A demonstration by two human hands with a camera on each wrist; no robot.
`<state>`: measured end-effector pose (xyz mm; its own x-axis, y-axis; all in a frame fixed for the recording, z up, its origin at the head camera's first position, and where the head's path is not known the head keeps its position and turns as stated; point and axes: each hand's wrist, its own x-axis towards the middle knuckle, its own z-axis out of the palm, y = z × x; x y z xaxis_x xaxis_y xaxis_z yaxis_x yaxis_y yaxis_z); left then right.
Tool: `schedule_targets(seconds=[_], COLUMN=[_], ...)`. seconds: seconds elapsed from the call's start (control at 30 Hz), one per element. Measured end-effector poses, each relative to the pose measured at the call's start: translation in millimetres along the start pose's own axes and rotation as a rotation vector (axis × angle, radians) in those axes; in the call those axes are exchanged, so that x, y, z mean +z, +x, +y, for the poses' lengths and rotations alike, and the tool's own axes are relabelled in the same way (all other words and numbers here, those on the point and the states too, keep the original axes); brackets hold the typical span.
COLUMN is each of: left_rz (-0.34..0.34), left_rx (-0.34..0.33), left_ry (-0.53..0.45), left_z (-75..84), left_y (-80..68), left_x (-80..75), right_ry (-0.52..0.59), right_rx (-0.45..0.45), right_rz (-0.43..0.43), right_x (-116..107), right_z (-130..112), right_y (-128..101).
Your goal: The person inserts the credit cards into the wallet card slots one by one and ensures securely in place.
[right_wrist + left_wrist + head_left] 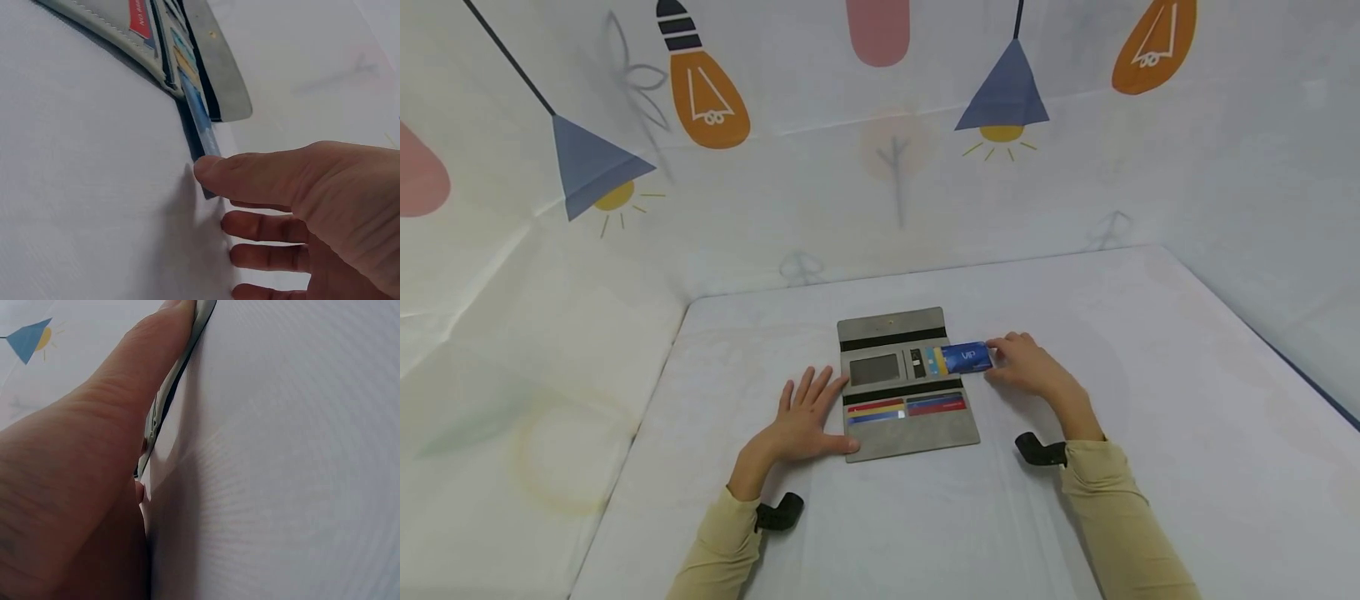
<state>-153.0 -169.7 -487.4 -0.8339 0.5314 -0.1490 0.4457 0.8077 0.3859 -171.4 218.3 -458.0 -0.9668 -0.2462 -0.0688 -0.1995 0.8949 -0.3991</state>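
A grey wallet [917, 433] lies unfolded on the white table, with several cards in its slots. My right hand [1033, 367] pinches the outer end of a blue VIP card [967, 357] between thumb and fingers. In the right wrist view the card [199, 112] sticks partly out of a slot at the wallet's right side, its other end inside. My left hand [805, 421] rests at the wallet's left edge with fingers spread, the thumb on its lower left corner. The left wrist view shows that thumb [150, 350] over the wallet's edge [165, 394].
The white-covered table [910, 533] is bordered by fabric walls printed with lamps and bulbs. Black wrist cameras sit on both wrists, the left one [780, 512] and the right one [1040, 450], close over the tabletop.
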Motion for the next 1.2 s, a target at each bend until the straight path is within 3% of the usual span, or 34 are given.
schedule_targets(seconds=[0.43,0.73,1.2], left_rz=[-0.003,0.002,-0.006], left_rx=[-0.003,0.003,-0.004], left_ry=[0.003,-0.002,-0.009], left_z=[-0.7,-0.2,2.7], left_y=[0.6,-0.3,-1.1], left_x=[1.0,0.9,-1.5], right_ry=[0.023,-0.029,-0.062], right_rx=[0.101,0.035,0.025], right_rz=[0.035,0.044,0.045], right_x=[3.7,8.4,11.6], right_z=[-7.1,-11.3,-25.3], right_y=[-1.1,4.1,3.6])
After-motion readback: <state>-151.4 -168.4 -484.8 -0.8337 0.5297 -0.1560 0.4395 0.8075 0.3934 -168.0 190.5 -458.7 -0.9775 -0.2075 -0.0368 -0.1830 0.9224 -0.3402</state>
